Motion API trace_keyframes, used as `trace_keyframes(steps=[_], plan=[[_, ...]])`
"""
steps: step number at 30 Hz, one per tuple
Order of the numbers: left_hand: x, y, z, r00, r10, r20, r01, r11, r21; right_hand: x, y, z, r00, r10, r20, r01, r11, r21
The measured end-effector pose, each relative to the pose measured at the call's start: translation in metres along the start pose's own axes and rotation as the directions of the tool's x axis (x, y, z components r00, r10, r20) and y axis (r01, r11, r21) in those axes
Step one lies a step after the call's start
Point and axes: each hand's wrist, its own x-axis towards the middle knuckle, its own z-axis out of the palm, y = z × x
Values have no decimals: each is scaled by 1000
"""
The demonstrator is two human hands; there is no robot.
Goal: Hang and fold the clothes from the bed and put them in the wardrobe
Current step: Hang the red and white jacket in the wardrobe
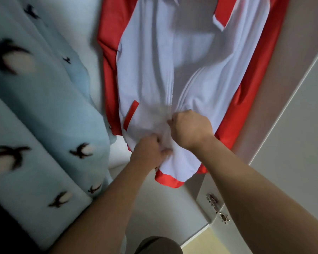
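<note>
A white and red zip jacket (154, 57) hangs inside the wardrobe, filling the upper middle of the head view. Both my hands are at its lower front, by the zipper. My left hand (149, 151) pinches the white fabric near the hem, fingers curled into the cloth. My right hand (190, 128) is a little higher, fist-like, gripping the fabric at the zipper line. The hanger and the jacket's top are out of view.
A light blue fleece garment with penguin prints (44, 107) hangs close on the left. The open wardrobe door (292, 110) stands at the right, with a metal hinge (218, 208) below. The pale wardrobe floor (163, 208) lies under the jacket.
</note>
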Motion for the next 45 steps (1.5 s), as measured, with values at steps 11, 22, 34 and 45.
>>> trace_keyframes(steps=[11,22,34,45], plan=[[6,29,1,993,25,-116,-22,999,34,24,12,-66,979,14,-204,-16,1000,-7],[35,78,-39,908,194,-371,-193,980,38,57,13,-145,950,-47,-308,14,994,-109],[67,113,-98,834,278,-476,-276,958,76,90,11,-190,907,-94,-411,-8,971,-240],[103,147,-131,760,302,-575,-265,953,149,127,17,-235,888,-187,-420,8,920,-392]])
